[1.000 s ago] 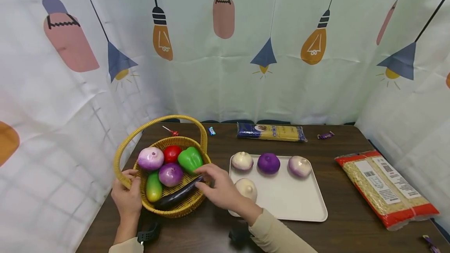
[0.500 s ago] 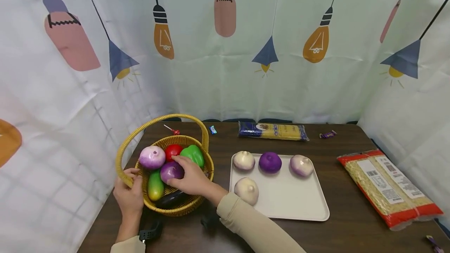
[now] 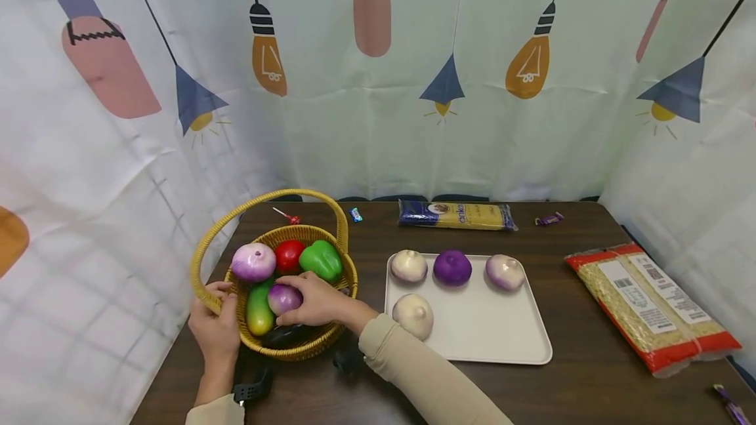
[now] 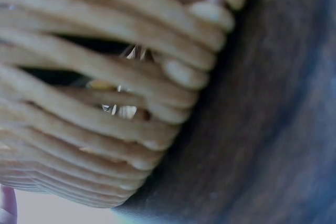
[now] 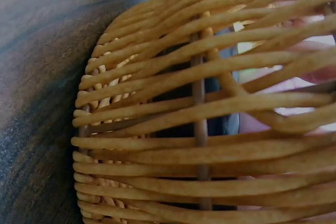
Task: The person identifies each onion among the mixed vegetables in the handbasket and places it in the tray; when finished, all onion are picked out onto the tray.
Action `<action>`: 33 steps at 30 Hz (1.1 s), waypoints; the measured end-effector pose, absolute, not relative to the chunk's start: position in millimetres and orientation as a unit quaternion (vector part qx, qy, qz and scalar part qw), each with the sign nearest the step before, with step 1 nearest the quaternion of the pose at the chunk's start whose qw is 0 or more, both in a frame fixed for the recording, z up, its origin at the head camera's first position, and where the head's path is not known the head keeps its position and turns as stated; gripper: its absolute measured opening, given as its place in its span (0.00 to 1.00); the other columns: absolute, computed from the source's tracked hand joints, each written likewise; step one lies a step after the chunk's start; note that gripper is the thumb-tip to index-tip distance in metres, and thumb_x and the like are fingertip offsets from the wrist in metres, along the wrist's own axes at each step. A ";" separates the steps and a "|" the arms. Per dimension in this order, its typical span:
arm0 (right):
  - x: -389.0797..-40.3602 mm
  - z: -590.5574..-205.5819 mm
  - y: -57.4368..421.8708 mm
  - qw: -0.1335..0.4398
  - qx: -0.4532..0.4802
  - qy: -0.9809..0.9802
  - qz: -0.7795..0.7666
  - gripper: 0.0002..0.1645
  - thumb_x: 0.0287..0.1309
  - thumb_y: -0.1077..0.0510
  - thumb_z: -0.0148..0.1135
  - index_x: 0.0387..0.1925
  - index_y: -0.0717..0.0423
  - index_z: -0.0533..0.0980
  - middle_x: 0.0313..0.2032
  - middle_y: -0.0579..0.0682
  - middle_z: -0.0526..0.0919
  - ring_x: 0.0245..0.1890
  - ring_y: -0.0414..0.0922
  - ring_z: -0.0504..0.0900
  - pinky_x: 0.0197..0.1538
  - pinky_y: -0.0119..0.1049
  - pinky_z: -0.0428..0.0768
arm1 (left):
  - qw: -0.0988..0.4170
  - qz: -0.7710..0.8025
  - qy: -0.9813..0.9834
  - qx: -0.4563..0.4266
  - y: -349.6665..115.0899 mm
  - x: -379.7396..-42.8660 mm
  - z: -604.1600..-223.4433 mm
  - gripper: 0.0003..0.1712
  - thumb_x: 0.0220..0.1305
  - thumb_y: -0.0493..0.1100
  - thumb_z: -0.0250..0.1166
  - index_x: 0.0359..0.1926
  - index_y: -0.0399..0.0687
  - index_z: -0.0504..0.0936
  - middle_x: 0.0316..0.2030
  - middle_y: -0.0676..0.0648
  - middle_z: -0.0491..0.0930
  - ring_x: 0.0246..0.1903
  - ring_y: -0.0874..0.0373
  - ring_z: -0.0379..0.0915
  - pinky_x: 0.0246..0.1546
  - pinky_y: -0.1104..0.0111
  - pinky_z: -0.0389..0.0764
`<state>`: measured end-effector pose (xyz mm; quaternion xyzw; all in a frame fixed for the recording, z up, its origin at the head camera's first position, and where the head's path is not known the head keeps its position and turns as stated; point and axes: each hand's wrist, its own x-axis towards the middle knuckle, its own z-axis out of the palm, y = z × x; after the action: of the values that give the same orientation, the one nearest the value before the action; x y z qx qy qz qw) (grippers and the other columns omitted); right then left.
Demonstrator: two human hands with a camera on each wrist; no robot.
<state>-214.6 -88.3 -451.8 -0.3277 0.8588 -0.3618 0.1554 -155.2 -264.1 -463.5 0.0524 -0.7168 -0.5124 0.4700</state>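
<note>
The right grip (image 3: 312, 300) has thumb and fingers clamped round the mauve onion (image 3: 282, 298), mid-basket; its roundness and apparent smoothness could make it slip. The left grip (image 3: 215, 330) pinches the left rim of the wicker basket (image 3: 295, 354); slackening there might let it shift. Inside, an eggplant (image 3: 289, 336) lies near, cucumber (image 3: 260, 315) left, pale onion (image 3: 254, 262) far left, tomato (image 3: 289, 256) far, pepper (image 3: 321, 261) far right. Rightward, the tray (image 3: 490, 330) bears four bulbs (image 3: 413, 317).

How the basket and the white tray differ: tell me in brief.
The basket is woven and golden, with an arched handle; the white tray is flat, with none. The left hand holds the basket; the tray stands untouched. Both rest on the dark table.
</note>
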 end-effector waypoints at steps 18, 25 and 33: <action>-212.9 -449.5 -86.1 0.168 -0.369 0.810 -0.423 0.35 0.53 0.44 0.69 0.61 0.45 0.68 0.56 0.42 0.74 0.51 0.33 0.73 0.53 0.26 0.73 | 0.467 -0.513 -0.718 0.053 -265.7 -152.6 -464.1 0.06 0.53 0.23 0.57 0.22 0.25 0.69 0.34 0.27 0.77 0.30 0.65 0.70 0.32 0.76 0.66; -210.0 -449.7 -87.0 0.175 -0.361 0.809 -0.429 0.50 0.45 0.44 0.75 0.68 0.45 0.61 0.56 0.43 0.69 0.52 0.34 0.72 0.52 0.28 0.73 | 0.469 -0.514 -0.716 0.052 -266.3 -153.5 -464.8 0.06 0.53 0.23 0.57 0.22 0.24 0.69 0.34 0.27 0.77 0.30 0.66 0.70 0.32 0.76 0.66; -193.3 -448.9 -74.3 0.049 -0.360 0.807 -0.465 0.46 0.45 0.46 0.74 0.66 0.41 0.65 0.58 0.46 0.62 0.53 0.36 0.71 0.53 0.30 0.74 | 0.473 -0.509 -0.718 0.049 -265.4 -152.9 -466.2 0.06 0.51 0.22 0.56 0.21 0.26 0.69 0.34 0.27 0.77 0.29 0.68 0.67 0.32 0.76 0.63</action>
<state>-193.3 -74.3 -448.9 -0.3600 0.8074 -0.4648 0.0492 -152.9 -265.4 -466.2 0.0495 -0.7176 -0.5087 0.4730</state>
